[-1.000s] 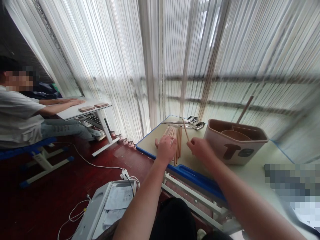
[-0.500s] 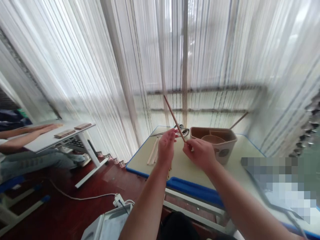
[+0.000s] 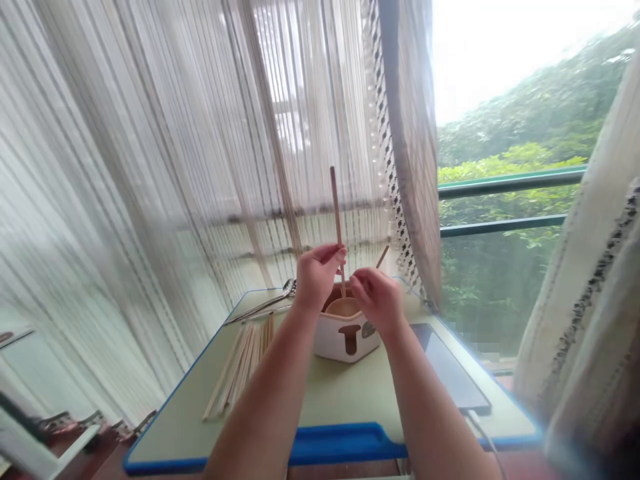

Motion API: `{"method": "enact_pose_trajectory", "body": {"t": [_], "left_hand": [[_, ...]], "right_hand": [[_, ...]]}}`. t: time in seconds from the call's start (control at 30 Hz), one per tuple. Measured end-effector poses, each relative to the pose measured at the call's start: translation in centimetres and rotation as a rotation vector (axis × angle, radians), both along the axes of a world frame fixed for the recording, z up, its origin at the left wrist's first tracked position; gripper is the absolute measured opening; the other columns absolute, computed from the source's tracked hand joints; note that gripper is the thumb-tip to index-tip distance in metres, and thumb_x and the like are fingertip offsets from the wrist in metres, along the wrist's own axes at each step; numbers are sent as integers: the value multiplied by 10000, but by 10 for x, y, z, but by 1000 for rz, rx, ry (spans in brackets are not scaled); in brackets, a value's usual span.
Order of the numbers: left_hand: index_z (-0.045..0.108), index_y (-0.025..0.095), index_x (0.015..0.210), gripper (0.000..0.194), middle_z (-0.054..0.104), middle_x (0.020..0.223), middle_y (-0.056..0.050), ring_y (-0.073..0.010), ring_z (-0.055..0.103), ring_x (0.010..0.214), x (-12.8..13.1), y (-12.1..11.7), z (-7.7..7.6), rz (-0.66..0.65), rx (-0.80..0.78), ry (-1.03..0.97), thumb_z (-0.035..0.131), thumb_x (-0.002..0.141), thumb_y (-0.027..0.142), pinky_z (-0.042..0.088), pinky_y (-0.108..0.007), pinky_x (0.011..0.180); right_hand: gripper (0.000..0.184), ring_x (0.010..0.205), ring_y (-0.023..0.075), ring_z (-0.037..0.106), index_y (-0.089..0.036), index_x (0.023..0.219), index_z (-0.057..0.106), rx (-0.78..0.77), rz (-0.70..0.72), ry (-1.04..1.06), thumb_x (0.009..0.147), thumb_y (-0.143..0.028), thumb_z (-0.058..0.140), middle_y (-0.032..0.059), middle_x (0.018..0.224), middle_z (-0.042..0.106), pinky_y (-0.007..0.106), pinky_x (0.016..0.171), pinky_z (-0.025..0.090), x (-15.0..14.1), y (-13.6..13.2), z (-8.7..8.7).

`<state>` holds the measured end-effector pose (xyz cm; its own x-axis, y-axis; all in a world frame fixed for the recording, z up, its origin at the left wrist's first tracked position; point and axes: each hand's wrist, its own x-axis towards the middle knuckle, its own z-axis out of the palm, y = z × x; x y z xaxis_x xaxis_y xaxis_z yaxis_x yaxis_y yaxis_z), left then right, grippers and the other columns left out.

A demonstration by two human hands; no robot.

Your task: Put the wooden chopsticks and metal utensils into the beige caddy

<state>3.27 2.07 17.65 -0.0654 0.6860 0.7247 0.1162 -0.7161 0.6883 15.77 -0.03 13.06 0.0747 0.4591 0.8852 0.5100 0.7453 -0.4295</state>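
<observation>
My left hand [image 3: 316,275] pinches a brown chopstick [image 3: 335,200], which stands nearly upright with its lower end inside the holder. The white utensil holder [image 3: 330,337] has a brown inside with dividers and a brown mark on its front. Over its right rim is my right hand [image 3: 380,297], fingers curled close beside the chopstick's lower part; what they hold, if anything, is hidden. Behind that hand another brown stick [image 3: 383,256] leans out. Several loose chopsticks [image 3: 240,360] lie on the table left of the holder, partly behind my left forearm.
Metal utensils [image 3: 265,305] lie at the table's back left. A tablet [image 3: 450,367] with a white cable [image 3: 483,430] rests on the right side. The pale table [image 3: 345,400] has a blue edge. String curtains [image 3: 200,167] and a window railing [image 3: 510,183] stand behind.
My view has swung right. The chopstick has come over the holder, its lower end now inside. My left hand now pinches it, where before my right hand gripped its lower end.
</observation>
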Motion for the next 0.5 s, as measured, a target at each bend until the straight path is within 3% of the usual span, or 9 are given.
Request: {"method": "enact_pose_trajectory", "body": {"t": [0.1,0.2,0.33,0.5], "left_hand": [[715,180,797,183,692,704,-53,-163,651,645,6,33,-2,88,-41,204,684,709,337,545,-292,579],[699,163,741,129,672,636,-47,-160,640,585,4,57,-1,73,-115,287,680,706,285,546,-302,565],[674,145,770,179,663,645,-45,-145,630,552,3,67,6,53,-107,237,685,706,312,529,-264,504],[682,170,812,175,681,699,-45,-146,643,613,8,57,9,143,-35,301,653,739,327,540,-273,582]], "right_hand": [[174,569,131,501,-198,718,549,-80,18,275,804,-334,482,-3,623,558,248,564,396,16,16,-2],[161,656,163,538,-193,782,540,-208,-149,501,782,-343,481,24,691,585,269,629,413,29,33,-7],[225,745,196,552,-176,891,562,-370,-326,479,747,-328,478,59,805,596,302,706,404,38,50,-16],[207,751,201,525,-181,855,581,-288,-363,426,723,-320,502,29,757,553,329,738,397,35,62,-23]]}}
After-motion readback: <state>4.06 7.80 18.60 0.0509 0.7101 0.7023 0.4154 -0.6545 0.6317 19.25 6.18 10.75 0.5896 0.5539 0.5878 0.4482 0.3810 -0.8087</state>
